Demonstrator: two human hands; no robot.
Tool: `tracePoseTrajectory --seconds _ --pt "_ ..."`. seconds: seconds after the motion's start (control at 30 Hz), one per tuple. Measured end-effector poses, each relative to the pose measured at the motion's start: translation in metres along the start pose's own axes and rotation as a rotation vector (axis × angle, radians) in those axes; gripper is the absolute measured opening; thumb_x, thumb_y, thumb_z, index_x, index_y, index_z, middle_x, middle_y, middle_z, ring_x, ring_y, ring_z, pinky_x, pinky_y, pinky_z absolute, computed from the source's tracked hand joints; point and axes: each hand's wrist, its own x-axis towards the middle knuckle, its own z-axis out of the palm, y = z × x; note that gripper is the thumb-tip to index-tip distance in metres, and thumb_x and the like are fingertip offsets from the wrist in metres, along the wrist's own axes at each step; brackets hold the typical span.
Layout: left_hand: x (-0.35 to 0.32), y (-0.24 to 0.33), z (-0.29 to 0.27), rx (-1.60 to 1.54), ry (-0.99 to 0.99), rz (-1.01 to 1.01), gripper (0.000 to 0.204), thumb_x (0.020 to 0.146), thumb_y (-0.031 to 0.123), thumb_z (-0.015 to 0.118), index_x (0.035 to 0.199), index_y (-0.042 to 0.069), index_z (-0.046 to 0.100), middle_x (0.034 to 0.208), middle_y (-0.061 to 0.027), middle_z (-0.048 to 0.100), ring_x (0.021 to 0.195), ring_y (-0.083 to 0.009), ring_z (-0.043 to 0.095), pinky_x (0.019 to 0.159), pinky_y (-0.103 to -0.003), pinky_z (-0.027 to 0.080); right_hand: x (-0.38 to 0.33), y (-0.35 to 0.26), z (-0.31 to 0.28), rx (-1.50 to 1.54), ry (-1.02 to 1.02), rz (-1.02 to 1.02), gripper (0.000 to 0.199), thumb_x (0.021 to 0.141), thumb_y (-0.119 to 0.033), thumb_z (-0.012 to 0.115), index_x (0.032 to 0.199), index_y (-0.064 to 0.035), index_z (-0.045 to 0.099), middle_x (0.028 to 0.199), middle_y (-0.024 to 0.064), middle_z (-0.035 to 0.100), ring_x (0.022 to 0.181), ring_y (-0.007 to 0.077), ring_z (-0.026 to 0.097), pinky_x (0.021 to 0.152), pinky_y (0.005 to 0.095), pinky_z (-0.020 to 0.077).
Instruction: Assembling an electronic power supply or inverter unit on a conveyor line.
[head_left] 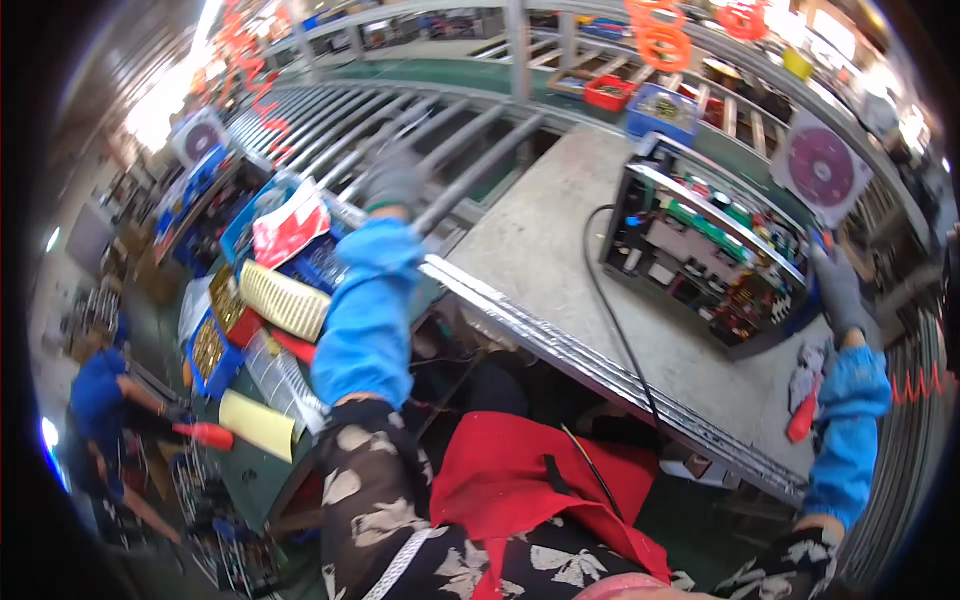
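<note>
On the grey work board (545, 205) stands an open electronic unit (700, 235) in a dark metal case, its green circuit boards and components bare. My right hand (843, 288), in a grey glove, is at the unit's right end, with its fingers around the upper corner. A small red and blue part shows by those fingertips. My left hand (393, 178), also gloved, is stretched out over the metal rollers (465, 145). Motion smears its fingers, and a silvery blur lies just beyond them. From the unit, a black cable (612, 300) runs over the board's near edge.
A red-handled tool (803, 415) lies by my right forearm. Left of me, a side table holds a blue bin of brass-coloured parts (208, 352) and yellow paper sheets (258, 425). Coiled orange hoses (660, 40) hang above. Another person (105, 400) works at far left.
</note>
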Motion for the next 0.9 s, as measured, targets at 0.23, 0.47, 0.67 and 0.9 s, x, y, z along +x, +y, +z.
tracePoseTrajectory --seconds 0.23,0.47,0.67,0.9 --pt "-0.009 0.139 -0.002 -0.840 -0.462 0.327 0.050 0.089 0.048 0.059 0.109 0.003 0.068 0.101 -0.0221 0.069 0.103 -0.0345 0.065 0.091 -0.041 0.048 -0.007 -0.025 0.004 0.013 0.053 0.153 0.064 0.083 -0.055 0.057 0.125 -0.0066 0.059 0.117 0.0277 0.064 0.112 0.0418 0.060 0.095 0.0465 0.0449" --pt "-0.017 0.261 0.027 -0.568 -0.457 0.422 0.052 0.092 0.052 0.047 0.099 0.006 0.070 0.100 -0.0224 0.068 0.096 -0.0401 0.065 0.085 -0.047 0.049 -0.052 -0.041 0.004 0.078 0.202 0.124 0.059 0.084 -0.051 0.060 0.123 -0.0082 0.059 0.110 0.0270 0.065 0.108 0.0405 0.062 0.090 0.0458 0.0470" --pt "-0.080 0.188 -0.014 -0.768 -0.294 0.423 0.035 0.085 0.040 0.066 0.083 0.005 0.067 0.075 -0.0156 0.066 0.072 -0.0347 0.066 0.065 -0.044 0.050 -0.149 -0.050 0.004 0.090 0.544 -0.154 0.056 0.081 -0.034 0.072 0.126 -0.0041 0.055 0.102 0.0206 0.064 0.092 0.0362 0.064 0.077 0.0440 0.0504" --pt "-0.231 0.133 -0.058 -0.833 -0.432 0.385 0.029 0.071 0.021 0.075 0.085 0.008 0.053 0.068 -0.0118 0.062 0.061 -0.0342 0.065 0.054 -0.043 0.051 -0.195 0.042 0.056 -0.069 0.638 -0.547 0.068 0.078 -0.023 0.075 0.133 0.0022 0.044 0.098 0.0182 0.058 0.081 0.0345 0.060 0.070 0.0424 0.0487"
